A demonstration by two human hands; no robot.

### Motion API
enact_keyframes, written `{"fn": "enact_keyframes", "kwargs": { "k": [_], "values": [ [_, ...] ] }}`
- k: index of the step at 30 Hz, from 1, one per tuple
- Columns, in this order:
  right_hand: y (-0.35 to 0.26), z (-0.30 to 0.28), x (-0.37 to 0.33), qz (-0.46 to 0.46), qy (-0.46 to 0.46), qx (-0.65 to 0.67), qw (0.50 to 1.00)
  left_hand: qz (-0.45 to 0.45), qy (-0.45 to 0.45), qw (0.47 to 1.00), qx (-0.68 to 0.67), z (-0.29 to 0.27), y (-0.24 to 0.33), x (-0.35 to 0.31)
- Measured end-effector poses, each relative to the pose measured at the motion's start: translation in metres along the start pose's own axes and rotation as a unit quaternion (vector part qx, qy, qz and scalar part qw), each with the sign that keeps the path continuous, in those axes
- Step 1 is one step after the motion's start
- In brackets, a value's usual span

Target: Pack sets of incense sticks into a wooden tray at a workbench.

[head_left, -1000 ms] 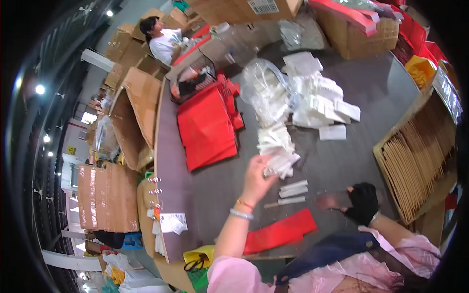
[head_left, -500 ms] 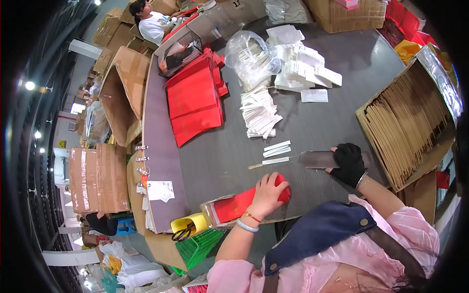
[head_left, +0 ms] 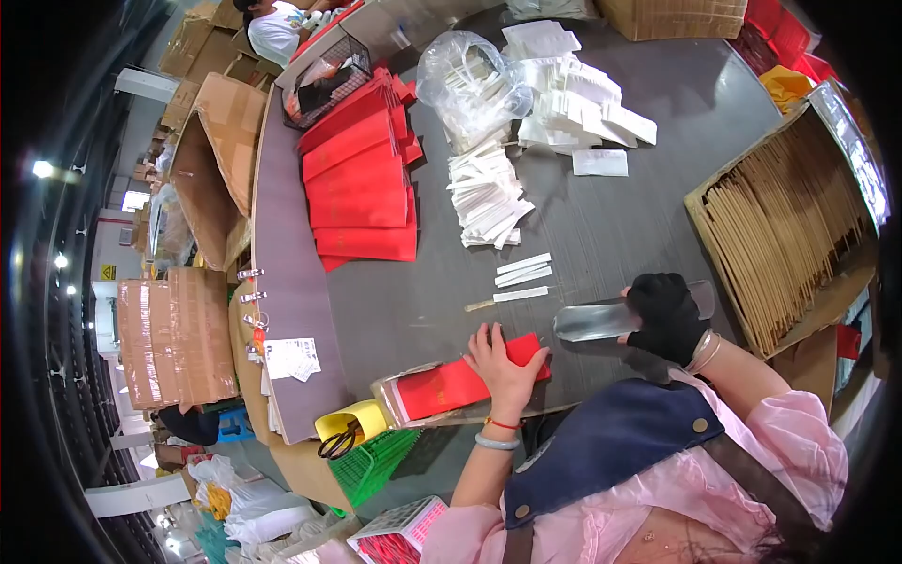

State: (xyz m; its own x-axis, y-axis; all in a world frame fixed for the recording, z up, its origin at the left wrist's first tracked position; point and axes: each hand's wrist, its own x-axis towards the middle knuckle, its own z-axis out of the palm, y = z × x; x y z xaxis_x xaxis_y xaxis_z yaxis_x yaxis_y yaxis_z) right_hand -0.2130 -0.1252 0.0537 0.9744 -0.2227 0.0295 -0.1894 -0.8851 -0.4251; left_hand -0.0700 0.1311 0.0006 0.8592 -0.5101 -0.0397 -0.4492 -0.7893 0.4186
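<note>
My bare left hand (head_left: 505, 373), fingers spread, rests on a flat red paper packet (head_left: 427, 393) near the table's front edge. The packet's left end lies on or partly inside a clear plastic sleeve or tray (head_left: 387, 400). My right hand (head_left: 665, 318), in a black fingerless glove, is closed on a long clear plastic piece with a rounded end (head_left: 590, 322); its exact kind I cannot make out. Just beyond my hands lie a few narrow white paper strips (head_left: 522, 273).
Red packets (head_left: 362, 207) lie fanned at the left. Farther back are white paper pieces (head_left: 489, 195) and a clear plastic bag (head_left: 467, 80). A carton of brown card sheets (head_left: 785, 221) stands right. A yellow holder with scissors (head_left: 354, 425) is at the near left edge.
The view has shifted slightly. My left hand has flattened from a curled grip over the red packet, fingers now spread. The clear plastic under my right hand has tilted and catches the light.
</note>
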Motion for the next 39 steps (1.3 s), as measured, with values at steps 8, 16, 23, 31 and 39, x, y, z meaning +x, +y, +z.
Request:
{"fn": "enact_keyframes", "kwargs": {
  "k": [8,16,23,31,39],
  "values": [
    [-0.015,0.010,0.014,-0.059,-0.071,0.012,0.996,0.008,-0.016,0.995,-0.100,0.002,-0.012,0.001],
    [-0.038,0.061,0.055,-0.184,0.000,0.074,0.980,0.037,-0.027,0.998,-0.049,-0.015,-0.004,0.022],
    [0.099,-0.007,0.152,0.124,0.218,0.001,0.968,0.190,0.067,0.979,-0.018,0.002,0.006,0.100],
    [0.105,-0.012,0.229,0.144,0.135,-0.062,0.978,0.216,0.073,0.974,0.019,0.011,0.002,0.113],
    [0.118,0.032,0.207,0.044,0.213,-0.075,0.973,0.130,0.059,0.985,-0.093,0.003,0.008,0.103]
  ]
}}
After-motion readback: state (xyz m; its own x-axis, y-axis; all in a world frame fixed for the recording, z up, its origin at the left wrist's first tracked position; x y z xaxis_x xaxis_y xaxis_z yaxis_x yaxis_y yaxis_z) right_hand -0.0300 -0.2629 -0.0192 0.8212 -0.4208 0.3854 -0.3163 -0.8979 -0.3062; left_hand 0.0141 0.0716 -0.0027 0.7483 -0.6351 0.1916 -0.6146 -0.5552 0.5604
